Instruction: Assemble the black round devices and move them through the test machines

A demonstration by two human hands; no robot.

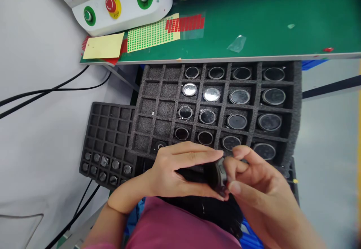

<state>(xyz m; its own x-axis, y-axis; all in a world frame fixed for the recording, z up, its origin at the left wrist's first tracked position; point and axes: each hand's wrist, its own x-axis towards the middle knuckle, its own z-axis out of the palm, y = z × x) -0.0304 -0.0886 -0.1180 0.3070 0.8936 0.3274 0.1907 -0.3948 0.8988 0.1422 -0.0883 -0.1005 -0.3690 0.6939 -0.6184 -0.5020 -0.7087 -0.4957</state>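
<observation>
Closest to us, a pink sleeve fills the bottom of the view, with dark fabric bunched just beyond it. Above that, our two hands meet over a small black round part (216, 174). Our left hand (180, 172) wraps around it from the left, fingers closed along its top and thumb beneath. Our right hand (254, 173) pinches its right end, fingertips (235, 187) pressed narrow against the rim. The part sits between both hands, just in front of the near edge of a dark foam tray (158, 102).

That tray is divided into square cells. The right-hand columns hold round lenses (211, 94), one per cell, while the left cells look bare. A smaller foam tray (108, 128) lies partly under its left side, with small round pieces in its nearest rows.

Farther off is the green counter (267, 19), carrying sticker sheets (153, 34), a yellow note (103, 46) and a white control box (124, 0) with a red stop button (111, 3) between two green buttons.
</observation>
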